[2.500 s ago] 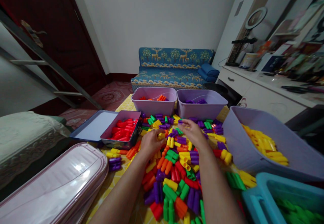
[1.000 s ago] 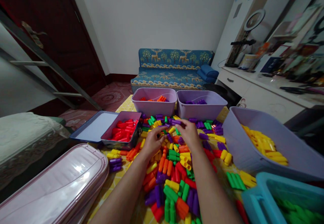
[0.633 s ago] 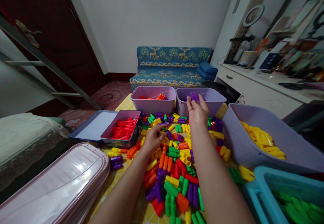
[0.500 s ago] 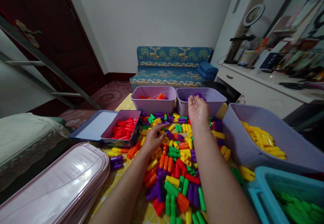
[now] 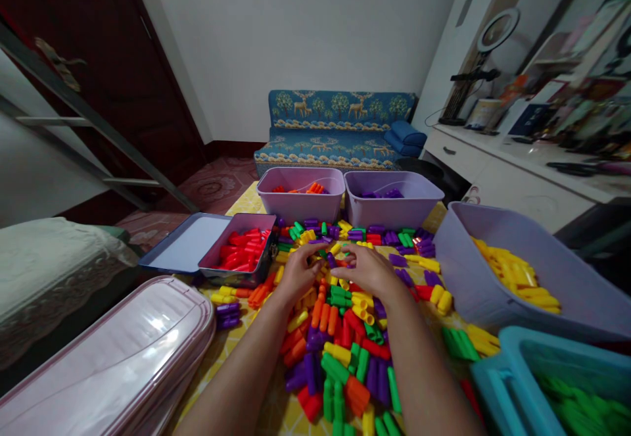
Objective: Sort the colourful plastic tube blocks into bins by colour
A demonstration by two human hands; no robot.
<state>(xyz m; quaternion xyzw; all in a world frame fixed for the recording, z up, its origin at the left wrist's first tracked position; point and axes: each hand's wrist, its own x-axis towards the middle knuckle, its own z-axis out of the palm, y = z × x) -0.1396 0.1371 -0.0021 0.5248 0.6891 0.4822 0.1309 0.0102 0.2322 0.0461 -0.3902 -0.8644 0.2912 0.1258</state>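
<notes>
Tube-shaped plastic building blocks in red, orange, yellow, green and purple cover the middle of the table. Over the far part of this pile, my left hand hovers palm inward, its thumb and fingers curved apart with nothing visible between them. Facing it from the other side is my right hand, its fingers bent and spread low over the blocks. A purple block lies in the gap between the two hands, near the right fingertips. Whether those fingertips touch any block cannot be made out.
Two lilac bins, one with orange blocks and one with purple blocks, stand behind the pile. A lilac bin of yellow blocks and a teal bin of green ones are at right. Left are a tin of red blocks and stacked lids.
My right hand has come down and back from above the purple-block bin to the pile beside my left hand. My left hand has hardly moved.
</notes>
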